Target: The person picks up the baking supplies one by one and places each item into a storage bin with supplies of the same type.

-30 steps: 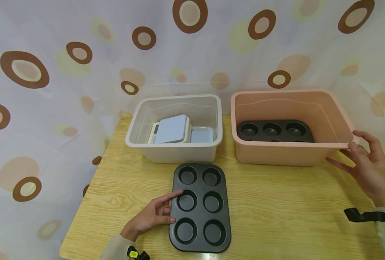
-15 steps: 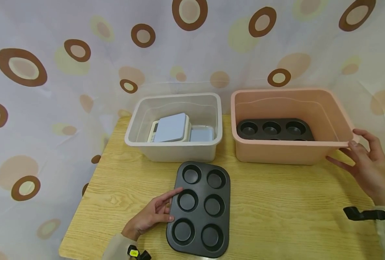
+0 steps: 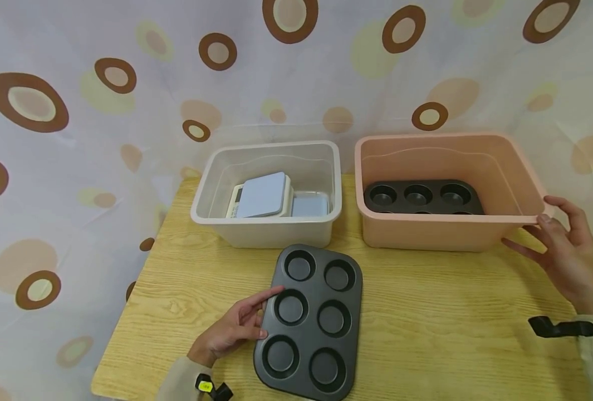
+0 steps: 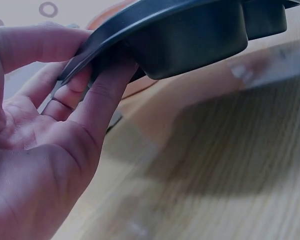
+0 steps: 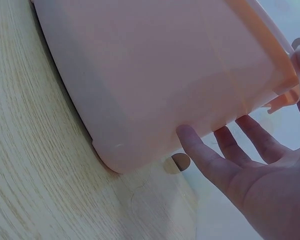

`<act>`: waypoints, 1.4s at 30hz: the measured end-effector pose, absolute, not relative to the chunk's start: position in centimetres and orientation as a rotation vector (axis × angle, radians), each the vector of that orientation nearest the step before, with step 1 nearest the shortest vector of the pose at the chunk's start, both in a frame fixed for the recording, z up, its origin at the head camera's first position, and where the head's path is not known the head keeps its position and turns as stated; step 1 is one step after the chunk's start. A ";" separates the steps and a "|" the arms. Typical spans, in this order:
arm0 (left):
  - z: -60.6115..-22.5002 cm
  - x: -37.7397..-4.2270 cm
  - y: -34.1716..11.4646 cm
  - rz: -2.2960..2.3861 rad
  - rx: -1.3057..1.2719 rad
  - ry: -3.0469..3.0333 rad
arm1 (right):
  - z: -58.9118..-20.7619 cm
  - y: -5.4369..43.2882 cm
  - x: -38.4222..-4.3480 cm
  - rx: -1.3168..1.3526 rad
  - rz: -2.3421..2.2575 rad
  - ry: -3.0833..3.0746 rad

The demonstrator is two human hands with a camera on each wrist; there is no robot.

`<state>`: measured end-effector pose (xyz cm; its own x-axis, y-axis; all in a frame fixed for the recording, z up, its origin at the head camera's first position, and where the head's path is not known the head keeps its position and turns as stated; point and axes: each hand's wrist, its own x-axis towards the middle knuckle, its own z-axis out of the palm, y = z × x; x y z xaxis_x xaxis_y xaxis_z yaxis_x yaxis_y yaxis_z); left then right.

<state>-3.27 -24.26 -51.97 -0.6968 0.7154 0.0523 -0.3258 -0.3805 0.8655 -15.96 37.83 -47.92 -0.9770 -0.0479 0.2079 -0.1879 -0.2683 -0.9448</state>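
Observation:
In the head view, my left hand [image 3: 231,333] grips the left edge of a dark six-cup muffin tin [image 3: 312,313]. The left wrist view shows the tin [image 4: 190,45] raised and tilted over the table, its shadow below, with finger and thumb on opposite sides of its rim. At the right, my right hand [image 3: 572,264] holds the front right corner of a pink plastic bin [image 3: 436,234], fingers against its outer wall in the right wrist view. Inside that bin lies another dark muffin tin [image 3: 400,196], its near part hidden by the front wall.
Left of the pink bin stands a white plastic bin [image 3: 276,234]. It holds a kitchen scale [image 3: 263,195] leaning at an angle and a flat pale-blue item [image 3: 310,205]. A patterned curtain [image 3: 301,83] hangs directly behind the wooden table [image 3: 426,323].
The muffin tin in my left hand has come up off the table and turned slightly clockwise. My right hand stays on the pink bin's corner.

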 end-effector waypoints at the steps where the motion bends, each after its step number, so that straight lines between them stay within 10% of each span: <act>1: -51.8 -3.4 -24.2 2.109 0.566 1.168 | -47.9 37.9 -15.9 0.307 2.421 -1.834; 42: -47.9 -6.0 -22.6 2.046 0.685 1.077 | -47.8 37.9 -15.8 0.274 2.427 -1.858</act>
